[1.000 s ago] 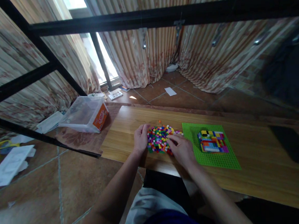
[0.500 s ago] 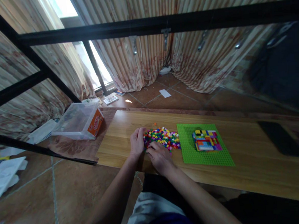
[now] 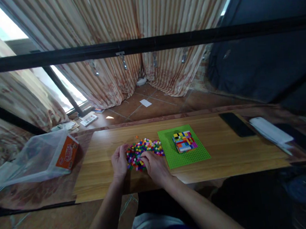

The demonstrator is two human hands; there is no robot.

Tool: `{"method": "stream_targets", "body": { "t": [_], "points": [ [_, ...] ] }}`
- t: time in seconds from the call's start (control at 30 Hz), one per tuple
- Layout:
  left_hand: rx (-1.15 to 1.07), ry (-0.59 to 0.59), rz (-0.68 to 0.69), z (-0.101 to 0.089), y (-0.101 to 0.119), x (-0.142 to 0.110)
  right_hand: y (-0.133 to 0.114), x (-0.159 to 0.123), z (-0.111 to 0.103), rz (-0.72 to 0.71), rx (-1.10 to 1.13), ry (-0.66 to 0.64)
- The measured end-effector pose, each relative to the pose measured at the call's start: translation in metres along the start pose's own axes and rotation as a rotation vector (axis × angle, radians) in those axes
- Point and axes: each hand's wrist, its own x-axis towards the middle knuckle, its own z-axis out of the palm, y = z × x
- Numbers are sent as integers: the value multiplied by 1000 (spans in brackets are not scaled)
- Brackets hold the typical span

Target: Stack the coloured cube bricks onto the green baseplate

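Small block build partly laid on green baseplate; loose brick pile left, flanked by left hand and right hand; finger grasp cannot be told.

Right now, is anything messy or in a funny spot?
One orange brick sits alone on the table, apart from the brick pile. The plastic box lies tipped on its side.

Bare table left of the brick pile; green baseplate close on its right.

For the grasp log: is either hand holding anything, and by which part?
Cannot tell: both the left hand and right hand rest on the brick pile.
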Motion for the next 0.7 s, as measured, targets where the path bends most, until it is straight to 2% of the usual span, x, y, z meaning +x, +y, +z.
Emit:
{"method": "stream_targets", "body": {
  "t": [0.23,0.47,0.57,0.7],
  "points": [
    [-15,11,-32,-1,-4,3,25,-10,-52,225,379,336],
    [8,7,-21,-2,-4,4,76,-34,-117,444,512,664],
    [-1,5,-30,-2,-5,4,94,-39,-137,516,538,701],
    [-3,3,-58,-2,-8,6,106,-36,-145,530,529,666]
  ]
}}
